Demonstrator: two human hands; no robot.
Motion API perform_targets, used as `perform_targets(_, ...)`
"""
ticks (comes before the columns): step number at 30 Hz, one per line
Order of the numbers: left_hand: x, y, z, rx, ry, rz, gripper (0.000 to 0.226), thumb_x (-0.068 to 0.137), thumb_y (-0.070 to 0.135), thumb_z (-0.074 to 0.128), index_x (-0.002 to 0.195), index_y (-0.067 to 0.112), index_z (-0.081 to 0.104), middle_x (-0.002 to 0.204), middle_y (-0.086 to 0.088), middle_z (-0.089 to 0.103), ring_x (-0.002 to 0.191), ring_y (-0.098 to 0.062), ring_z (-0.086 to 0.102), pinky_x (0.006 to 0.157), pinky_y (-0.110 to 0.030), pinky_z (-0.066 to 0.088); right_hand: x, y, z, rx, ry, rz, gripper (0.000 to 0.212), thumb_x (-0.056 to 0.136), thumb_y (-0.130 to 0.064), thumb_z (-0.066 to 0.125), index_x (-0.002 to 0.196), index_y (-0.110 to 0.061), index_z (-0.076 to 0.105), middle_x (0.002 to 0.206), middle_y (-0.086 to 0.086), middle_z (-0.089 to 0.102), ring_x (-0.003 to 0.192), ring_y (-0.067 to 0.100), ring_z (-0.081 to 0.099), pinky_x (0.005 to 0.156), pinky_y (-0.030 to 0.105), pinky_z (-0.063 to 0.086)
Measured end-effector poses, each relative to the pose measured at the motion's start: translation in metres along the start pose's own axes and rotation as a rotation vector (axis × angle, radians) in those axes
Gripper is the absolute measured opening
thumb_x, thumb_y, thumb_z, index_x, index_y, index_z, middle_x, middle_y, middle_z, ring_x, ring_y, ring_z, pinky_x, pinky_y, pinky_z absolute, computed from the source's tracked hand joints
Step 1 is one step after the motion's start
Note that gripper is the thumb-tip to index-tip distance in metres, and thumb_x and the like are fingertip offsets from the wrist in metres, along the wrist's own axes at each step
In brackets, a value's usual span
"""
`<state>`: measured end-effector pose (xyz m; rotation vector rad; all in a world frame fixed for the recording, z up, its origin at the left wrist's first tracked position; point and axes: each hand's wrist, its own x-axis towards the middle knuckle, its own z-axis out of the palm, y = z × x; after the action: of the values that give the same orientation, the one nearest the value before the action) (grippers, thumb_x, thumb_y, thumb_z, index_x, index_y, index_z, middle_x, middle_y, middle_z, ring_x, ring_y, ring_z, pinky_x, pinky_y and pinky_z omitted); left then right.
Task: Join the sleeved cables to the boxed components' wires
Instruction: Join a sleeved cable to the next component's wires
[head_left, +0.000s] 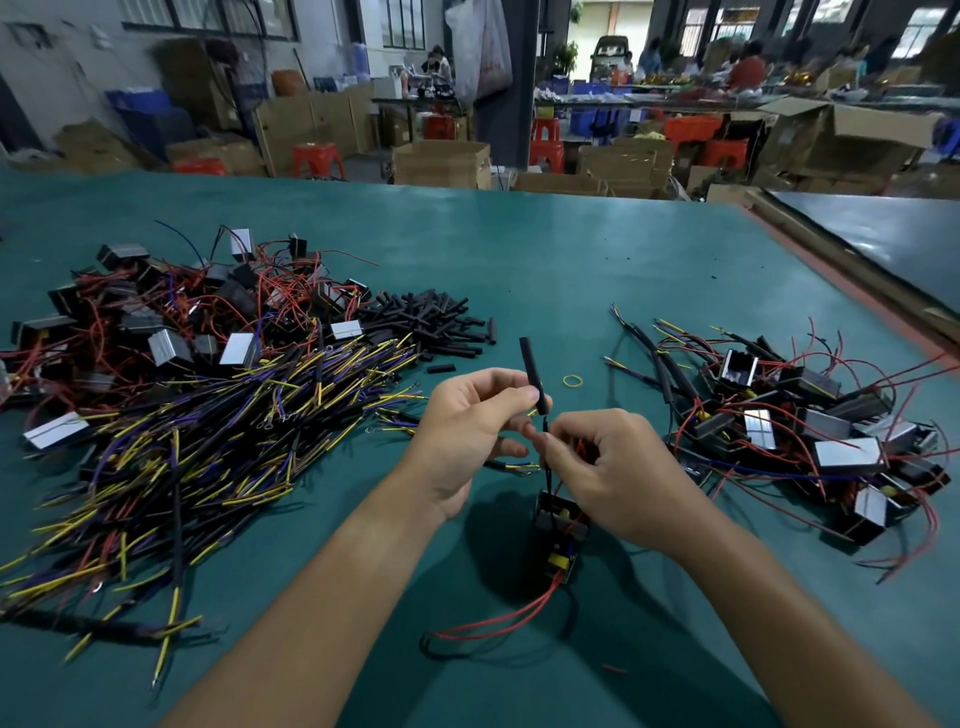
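Note:
My left hand (470, 423) pinches a black sleeve tube (534, 375) that stands upright above the table's middle. A sleeved cable (511, 466) with yellow and blue ends also runs through that hand. My right hand (610, 470) pinches a thin black wire (545, 457) just below the tube. That wire runs down to a black boxed component (561, 532) hanging under my right hand, with red wires (498, 621) trailing onto the green table (571, 270).
A heap of boxed components (171, 317) with red wires lies at the left, sleeved cables (208, 467) in front of it, loose black sleeve tubes (436, 322) beside. Joined units (800, 431) pile up at the right. A yellow rubber band (572, 381) lies mid-table.

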<state>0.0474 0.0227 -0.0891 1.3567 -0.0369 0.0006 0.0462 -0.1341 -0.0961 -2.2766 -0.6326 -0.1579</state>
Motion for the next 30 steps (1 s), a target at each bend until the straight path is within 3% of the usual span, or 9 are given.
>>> perform_targets(7,0.0017,-0.0033,-0.0003,0.086,0.045,0.078,0.011,0.089,0.006,0.063,0.083,0.015,0.065,0.069,0.004,0.069,0.051,-0.005,0.055,0.046,-0.018,0.047,-0.0003,0.0004,-0.0004,-0.009,0.003,-0.01,0.041,0.093,-0.039,0.053,0.065,-0.009,0.053,0.047,-0.003,0.037,0.046,0.01,0.029,0.046,0.027,0.025)
perform_targets(13,0.0009,-0.0036,-0.0003,0.111,0.006,0.082,0.018,0.09,0.0,0.06,0.102,0.011,0.067,0.061,0.008,0.065,0.051,-0.006,0.052,0.047,-0.018,0.045,-0.0008,-0.0001,-0.0009,-0.018,0.008,0.003,0.038,0.094,-0.038,0.054,0.066,-0.012,0.056,0.048,-0.003,0.039,0.047,0.012,0.032,0.049,0.03,0.026)
perform_targets(20,0.0006,-0.0052,0.0016,0.19,0.0,0.056,0.016,0.086,0.0,0.063,0.08,0.013,0.071,0.057,0.005,0.059,0.052,-0.007,0.051,0.048,-0.019,0.045,0.0,0.0037,0.0002,0.001,0.041,0.044,0.037,0.096,-0.032,0.059,0.059,-0.025,0.054,0.047,-0.005,0.039,0.047,0.011,0.031,0.048,0.03,0.027)
perform_targets(25,0.0023,-0.005,0.0003,0.206,0.084,0.107,0.017,0.084,-0.001,0.064,0.078,0.014,0.07,0.061,0.004,0.063,0.049,-0.008,0.051,0.047,-0.02,0.045,0.0008,0.0051,-0.0021,0.033,0.022,0.061,0.035,0.089,-0.04,0.062,0.066,-0.015,0.061,0.049,-0.003,0.048,0.047,0.008,0.038,0.05,0.03,0.035)
perform_targets(30,0.0015,-0.0032,-0.0022,0.217,0.104,0.092,0.014,0.082,0.0,0.066,0.076,0.012,0.069,0.052,0.006,0.057,0.047,-0.008,0.049,0.046,-0.02,0.044,0.0001,0.007,-0.0052,0.009,-0.049,0.072,0.022,0.084,-0.029,0.069,0.065,-0.02,0.063,0.05,-0.011,0.053,0.047,0.005,0.043,0.049,0.023,0.036)
